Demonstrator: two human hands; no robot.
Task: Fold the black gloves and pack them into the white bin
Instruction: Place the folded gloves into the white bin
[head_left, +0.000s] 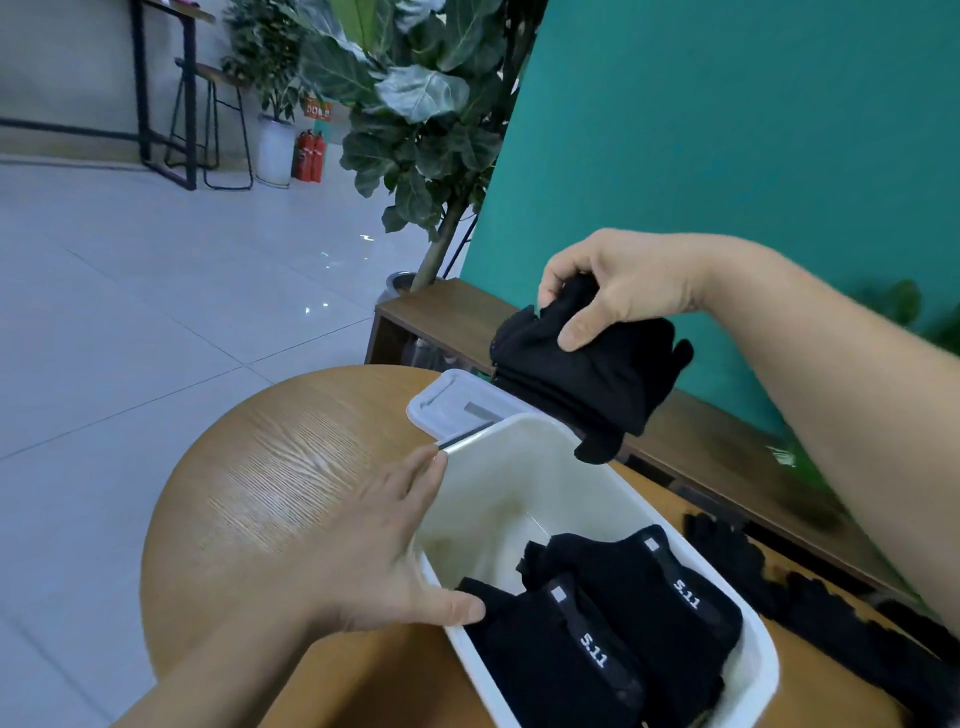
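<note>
A white bin (535, 457) stands on the round wooden table (270, 493). Two folded black gloves (628, 613) with white "5.11" lettering lie side by side in its near end. My right hand (618, 283) grips a folded black glove (582, 379) from above, in the air over the bin's far rim. My left hand (384, 551) rests against the bin's left rim, fingers straight along the outside and thumb hooked over the edge.
The bin's white lid (452, 405) lies flat on the table just behind the bin. Several loose black gloves (810, 603) lie on the table to the right. A wooden bench (727, 441), a teal wall and a potted plant (415, 104) stand behind.
</note>
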